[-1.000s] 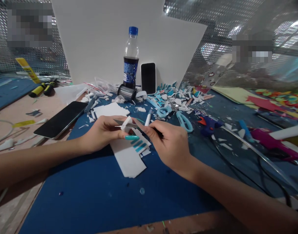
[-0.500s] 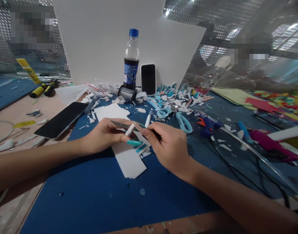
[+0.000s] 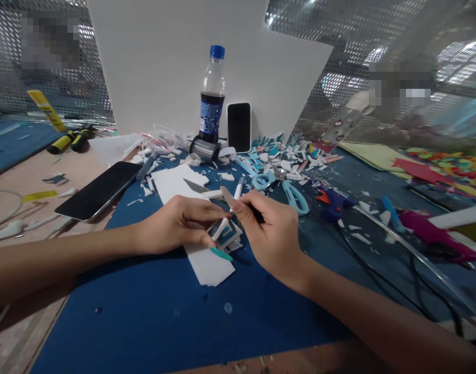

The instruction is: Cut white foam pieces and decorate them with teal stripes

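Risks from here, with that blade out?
1. The knife blade in the right hand appears close to the left hand; a slip might cut it.
2. The left hand pinches a small white piece, which might slip free.
3. The bottle stands close behind the spool; a knock might tip it.

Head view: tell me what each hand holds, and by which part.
The right hand grips a knife by its handle. The left hand pinches a small teal piece near one end, the exact spot partly hidden.

Right hand [image 3: 275,234] grips knife [image 3: 195,186]; left hand [image 3: 173,224] pinches white-and-teal piece [image 3: 222,254] above blue mat [image 3: 152,317].
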Tool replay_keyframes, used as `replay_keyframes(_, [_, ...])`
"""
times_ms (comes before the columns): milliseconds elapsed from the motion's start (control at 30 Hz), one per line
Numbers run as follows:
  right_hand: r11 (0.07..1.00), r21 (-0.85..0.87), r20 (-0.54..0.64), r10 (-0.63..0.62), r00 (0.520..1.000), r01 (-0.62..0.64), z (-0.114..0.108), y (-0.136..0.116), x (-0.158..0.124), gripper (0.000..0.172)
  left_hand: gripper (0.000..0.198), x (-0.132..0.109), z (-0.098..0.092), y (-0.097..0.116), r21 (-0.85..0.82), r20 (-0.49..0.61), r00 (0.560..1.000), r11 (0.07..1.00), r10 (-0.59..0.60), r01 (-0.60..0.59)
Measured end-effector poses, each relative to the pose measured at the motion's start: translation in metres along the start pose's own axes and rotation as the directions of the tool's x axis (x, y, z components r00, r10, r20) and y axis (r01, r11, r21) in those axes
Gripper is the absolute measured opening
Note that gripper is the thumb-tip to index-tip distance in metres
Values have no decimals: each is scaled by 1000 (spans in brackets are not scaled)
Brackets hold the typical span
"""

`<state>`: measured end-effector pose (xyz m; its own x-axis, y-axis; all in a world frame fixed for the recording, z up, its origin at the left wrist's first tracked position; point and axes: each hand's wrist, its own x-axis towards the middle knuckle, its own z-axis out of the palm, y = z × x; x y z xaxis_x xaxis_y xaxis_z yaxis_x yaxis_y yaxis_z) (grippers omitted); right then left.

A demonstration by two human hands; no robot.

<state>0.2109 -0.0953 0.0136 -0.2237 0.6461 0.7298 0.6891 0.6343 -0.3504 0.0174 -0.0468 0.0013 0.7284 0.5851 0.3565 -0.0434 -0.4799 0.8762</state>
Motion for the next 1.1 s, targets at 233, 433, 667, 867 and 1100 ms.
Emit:
replay_keyframes(233, [979, -117, -29, 167, 986, -169, -4, 17, 10, 38, 41, -2, 0, -6, 249, -267, 960, 968, 83, -14])
replay_keyframes(433, [920, -162, 125, 377, 918, -356, -6, 32, 18, 46, 36, -4, -1, -5, 422, -323, 930, 906, 175, -24])
replay_keyframes(667, [880, -262, 110, 435, 894, -396, -6, 41, 21, 53, 41, -5, 1, -1, 504, -334, 924, 864, 186, 8])
replay_keyframes(867, [987, 53, 108, 148, 983, -154, -5, 45, 18, 42, 31, -5, 0, -4, 392, -373, 915, 920, 153, 6])
replay_keyframes(1100, [961, 241, 333, -213, 918, 136, -5, 43, 19, 48, 35, -7, 1, -4, 288, -387, 886, 946, 257, -148])
